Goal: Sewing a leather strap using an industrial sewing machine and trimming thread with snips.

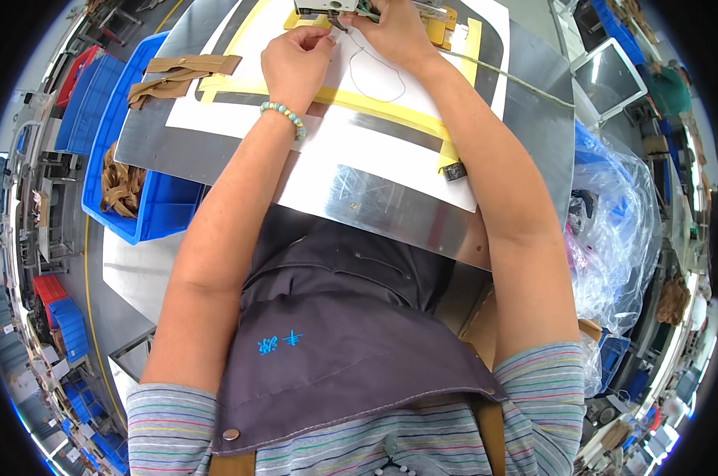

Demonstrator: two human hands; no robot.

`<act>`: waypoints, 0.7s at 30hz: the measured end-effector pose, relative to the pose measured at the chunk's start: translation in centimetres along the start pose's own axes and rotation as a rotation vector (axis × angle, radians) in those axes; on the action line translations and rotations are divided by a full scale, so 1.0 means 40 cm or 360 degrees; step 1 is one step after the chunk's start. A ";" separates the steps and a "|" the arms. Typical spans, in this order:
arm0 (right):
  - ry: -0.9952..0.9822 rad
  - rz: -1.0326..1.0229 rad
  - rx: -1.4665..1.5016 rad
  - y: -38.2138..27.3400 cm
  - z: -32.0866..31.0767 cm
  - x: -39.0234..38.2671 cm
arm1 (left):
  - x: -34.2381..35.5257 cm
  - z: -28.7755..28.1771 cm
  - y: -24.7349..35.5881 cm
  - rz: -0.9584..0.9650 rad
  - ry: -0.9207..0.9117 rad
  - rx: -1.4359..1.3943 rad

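At the top of the head view is the needle end of a sewing machine point(333, 9), with a small metal foot below it. My left hand point(297, 63) is closed in a pinch just left of the foot; whatever its fingertips hold is too small to make out. On the right, my right hand point(396, 36) has its thumb and fingers bent together close to the needle, and their grip is partly hidden. A thin dark thread point(404, 86) runs down from between the hands and lies in a loop on a white sheet point(335, 170) framed with yellow tape.
Brown zipper strips point(186, 70) lie on the metal table point(533, 95) at the left. Beside it stands a blue bin point(157, 208) with more brown strips point(121, 184). A pale cord point(511, 78) crosses the right side. Clear plastic bags point(617, 238) bulge beyond the right edge.
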State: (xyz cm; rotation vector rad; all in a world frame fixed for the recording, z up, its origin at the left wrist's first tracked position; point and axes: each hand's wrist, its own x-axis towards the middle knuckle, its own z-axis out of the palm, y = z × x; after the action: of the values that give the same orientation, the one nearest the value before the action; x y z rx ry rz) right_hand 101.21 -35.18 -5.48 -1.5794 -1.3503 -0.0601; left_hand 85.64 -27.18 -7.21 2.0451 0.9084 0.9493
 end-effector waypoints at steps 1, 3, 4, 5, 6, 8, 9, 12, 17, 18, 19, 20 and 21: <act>0.0025 -0.0017 -0.0029 0.000 0.001 -0.001 | 0.001 -0.001 0.000 0.0019 0.0025 0.0021; 0.0055 -0.0045 -0.0057 0.000 0.001 -0.002 | 0.002 -0.001 0.002 0.0003 -0.0006 0.0002; 0.0054 -0.0080 -0.0059 -0.001 0.001 -0.002 | 0.002 -0.002 0.002 -0.0012 0.0002 0.0019; 0.0054 -0.0115 -0.0063 -0.003 -0.001 -0.001 | 0.002 -0.002 0.003 0.0004 -0.0011 -0.0002; 0.0058 -0.0118 -0.0064 -0.004 -0.003 0.000 | 0.002 -0.002 0.003 -0.0002 -0.0003 0.0002; 0.0007 -0.0020 0.0036 -0.007 -0.010 -0.001 | 0.004 0.001 0.002 -0.0007 0.0001 -0.0001; 0.0003 -0.0018 0.0034 -0.008 -0.014 -0.001 | 0.003 0.001 0.001 0.0005 0.0003 0.0007; -0.0041 0.0295 0.0090 -0.014 -0.022 -0.001 | -0.002 -0.001 -0.003 0.0011 0.0012 0.0021; -0.0100 0.0290 0.0192 -0.016 -0.024 0.004 | -0.002 0.003 0.000 0.0078 0.0086 -0.0046; -0.0102 0.0291 0.0193 -0.016 -0.024 0.005 | -0.002 0.003 0.000 0.0076 0.0083 -0.0054; -0.0116 0.0310 0.0184 -0.015 -0.024 0.005 | -0.002 0.002 0.001 0.0069 0.0097 -0.0044; -0.0130 0.0329 0.0176 -0.015 -0.024 0.006 | -0.002 0.000 0.001 0.0069 0.0079 -0.0061; -0.0132 0.0331 0.0176 -0.015 -0.024 0.005 | -0.002 -0.001 0.001 0.0035 0.0039 -0.0033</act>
State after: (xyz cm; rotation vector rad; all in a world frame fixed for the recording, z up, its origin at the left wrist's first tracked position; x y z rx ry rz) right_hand 101.35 -35.78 -4.49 -1.6343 -1.2237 0.2060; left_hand 85.57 -27.25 -7.18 2.0337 0.8870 0.9933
